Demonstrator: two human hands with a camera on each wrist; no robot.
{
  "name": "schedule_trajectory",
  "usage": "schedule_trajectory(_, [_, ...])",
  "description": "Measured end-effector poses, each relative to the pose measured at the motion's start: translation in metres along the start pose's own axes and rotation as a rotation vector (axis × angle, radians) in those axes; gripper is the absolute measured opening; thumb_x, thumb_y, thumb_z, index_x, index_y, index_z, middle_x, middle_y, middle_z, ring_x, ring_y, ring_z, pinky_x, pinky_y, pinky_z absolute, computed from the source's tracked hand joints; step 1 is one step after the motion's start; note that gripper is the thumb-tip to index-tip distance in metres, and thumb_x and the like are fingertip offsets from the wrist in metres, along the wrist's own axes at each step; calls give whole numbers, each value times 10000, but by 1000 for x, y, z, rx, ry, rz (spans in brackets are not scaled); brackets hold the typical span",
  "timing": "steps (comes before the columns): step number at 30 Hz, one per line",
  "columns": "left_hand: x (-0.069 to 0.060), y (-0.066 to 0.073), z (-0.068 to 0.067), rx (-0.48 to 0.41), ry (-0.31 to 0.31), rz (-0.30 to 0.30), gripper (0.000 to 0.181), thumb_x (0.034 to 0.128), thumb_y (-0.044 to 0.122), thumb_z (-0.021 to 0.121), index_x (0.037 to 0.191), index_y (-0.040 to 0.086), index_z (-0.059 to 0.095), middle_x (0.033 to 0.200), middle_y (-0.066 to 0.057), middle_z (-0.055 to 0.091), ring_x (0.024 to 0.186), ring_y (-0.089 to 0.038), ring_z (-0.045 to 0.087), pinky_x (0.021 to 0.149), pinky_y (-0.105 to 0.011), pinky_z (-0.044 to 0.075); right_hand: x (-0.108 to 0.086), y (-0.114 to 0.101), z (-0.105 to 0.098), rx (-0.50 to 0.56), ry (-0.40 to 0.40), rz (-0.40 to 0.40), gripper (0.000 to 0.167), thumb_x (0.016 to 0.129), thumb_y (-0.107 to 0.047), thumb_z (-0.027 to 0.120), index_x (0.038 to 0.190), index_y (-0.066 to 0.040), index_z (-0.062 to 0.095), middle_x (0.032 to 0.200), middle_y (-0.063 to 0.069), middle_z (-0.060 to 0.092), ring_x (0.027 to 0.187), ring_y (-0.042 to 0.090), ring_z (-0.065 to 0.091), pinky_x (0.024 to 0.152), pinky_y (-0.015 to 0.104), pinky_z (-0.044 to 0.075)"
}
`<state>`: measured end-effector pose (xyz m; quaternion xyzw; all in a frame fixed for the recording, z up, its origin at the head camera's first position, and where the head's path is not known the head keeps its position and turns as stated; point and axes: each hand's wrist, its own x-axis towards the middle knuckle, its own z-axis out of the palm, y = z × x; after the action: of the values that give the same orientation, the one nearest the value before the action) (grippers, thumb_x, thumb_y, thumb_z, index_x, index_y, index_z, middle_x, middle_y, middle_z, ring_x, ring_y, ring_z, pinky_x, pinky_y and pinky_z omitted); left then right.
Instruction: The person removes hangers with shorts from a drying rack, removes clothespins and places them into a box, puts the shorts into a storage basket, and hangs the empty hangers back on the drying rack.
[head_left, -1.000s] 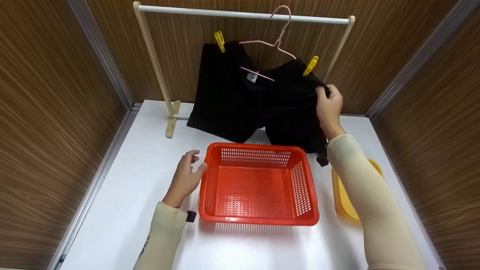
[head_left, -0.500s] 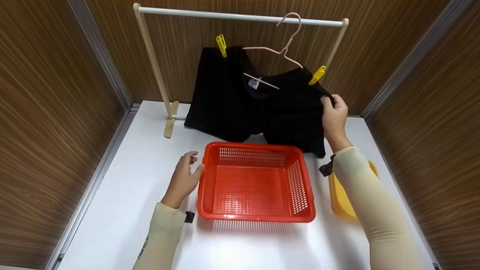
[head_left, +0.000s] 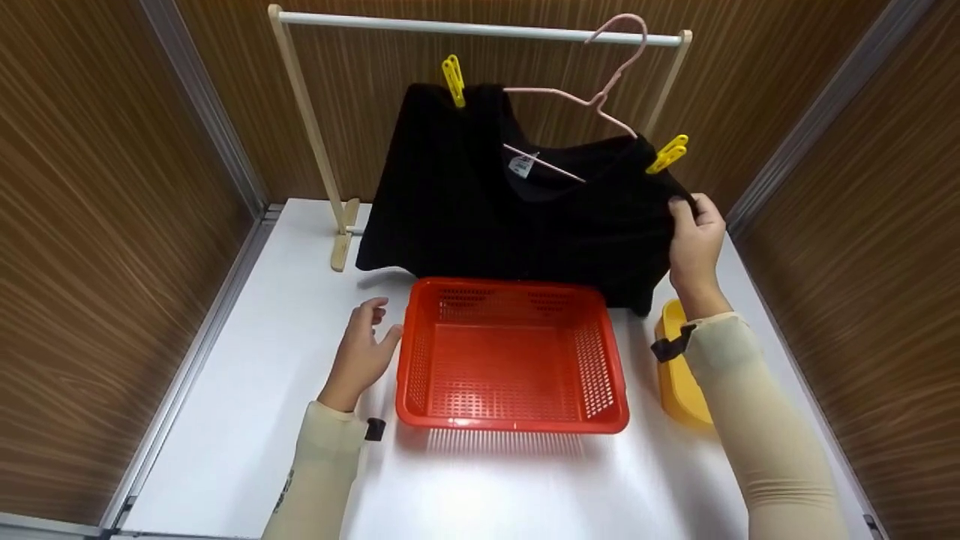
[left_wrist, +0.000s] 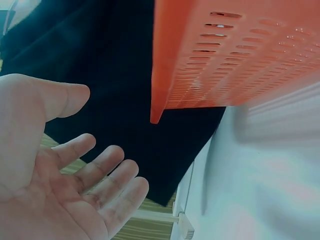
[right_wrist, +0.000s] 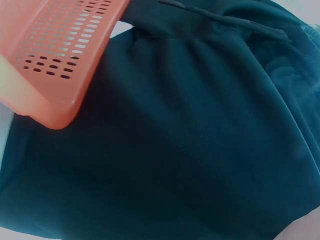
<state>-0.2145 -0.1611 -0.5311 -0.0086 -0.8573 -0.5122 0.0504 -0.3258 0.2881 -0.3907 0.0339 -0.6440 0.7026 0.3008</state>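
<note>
While a garment (head_left: 465, 210) is pinched by the right hand (head_left: 697, 251), the left hand (head_left: 361, 356) is held wide. Beside it, a basket (head_left: 514, 424) is set.

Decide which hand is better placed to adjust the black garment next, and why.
Probably the right hand: it pinches the black garment near a yellow clip, while the left hand, empty, sits beside the red basket.
</note>
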Motion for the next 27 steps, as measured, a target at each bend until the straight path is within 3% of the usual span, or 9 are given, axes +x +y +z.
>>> schedule_trajectory(4, [2,2,-4,-17,48,11,608,1012,196,632,1538,62,357,1445,-191,436,1317,-343,463,1098,-503,402,-6,-7,-4,70,13,-23,199,989,-15,583,803,-69,631,761,25,527,716,148,508,653,247,416])
schedule_trajectory(12, [11,5,-16,-75,208,86,820,982,118,649,1641,117,163,1601,-218,255,1415,-391,388,1127,-542,374,-16,-24,-9,140,20,-72,157,967,1,598,818,-29,636,764,48,539,697,157,521,640,248,435])
schedule_trajectory(18, [11,9,-17,-78,187,94,867,992,160,654,1661,165,102,1645,-175,202,1462,-354,343,1155,-553,347,-21,-38,-9,152,45,-148,142,966,-1,604,830,-12,642,781,68,535,706,169,525,643,255,446])
schedule_trajectory(24, [11,12,-15,-76,173,96,879,992,163,658,1662,162,90,1646,-174,204,1469,-348,323,1158,-569,339,-26,-47,-7,263,106,-205,153,944,76,584,797,47,610,760,80,522,707,173,511,652,268,420])
schedule_trajectory(27, [10,12,-17,-60,201,97,890,980,158,668,1662,164,97,1642,-173,224,1493,-343,282,1183,-586,288,-30,-50,-7,316,136,-244,145,928,107,568,785,88,582,737,87,517,701,174,511,656,284,405])
